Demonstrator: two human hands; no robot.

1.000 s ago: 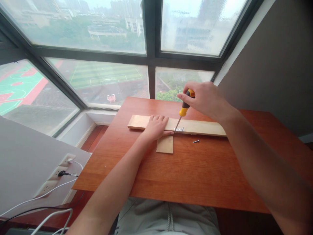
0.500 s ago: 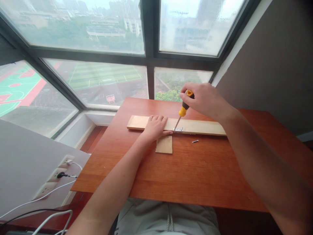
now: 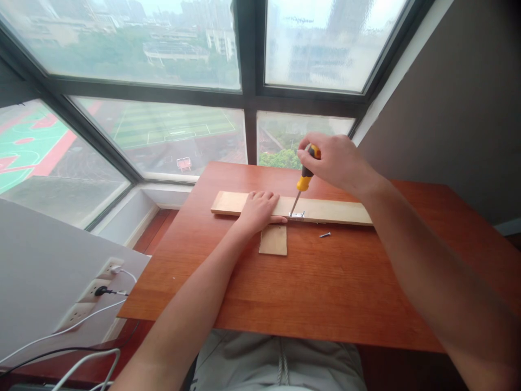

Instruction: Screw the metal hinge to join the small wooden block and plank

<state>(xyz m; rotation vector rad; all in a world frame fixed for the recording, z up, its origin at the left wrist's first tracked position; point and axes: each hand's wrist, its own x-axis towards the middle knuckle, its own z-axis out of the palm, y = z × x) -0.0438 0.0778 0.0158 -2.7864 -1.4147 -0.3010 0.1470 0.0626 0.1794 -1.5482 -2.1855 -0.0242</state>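
Observation:
A long pale wooden board [image 3: 334, 210] lies across the desk. My left hand [image 3: 260, 209] holds it down, fingers across its top to the far edge and thumb along the near edge. In my right hand [image 3: 331, 157] is a screwdriver [image 3: 303, 182] with a yellow and black handle, the fingers closed around the upper end. Its shaft slants down to a small silver metal hinge or bracket [image 3: 297, 215] at the board's near edge. The tip meets the metal's left part; the screw head there is too small to make out.
A small square wooden piece [image 3: 273, 241] lies just in front of the board. Right of it rests a loose screw [image 3: 324, 235]. The reddish-brown desk [image 3: 325, 293] ends near my lap. Windows stand behind, and wall sockets [image 3: 95, 290] with cables are at the left.
My right hand has shifted slightly left and up with the screwdriver, its handle turned a little. The left hand, board and metal piece stay in place.

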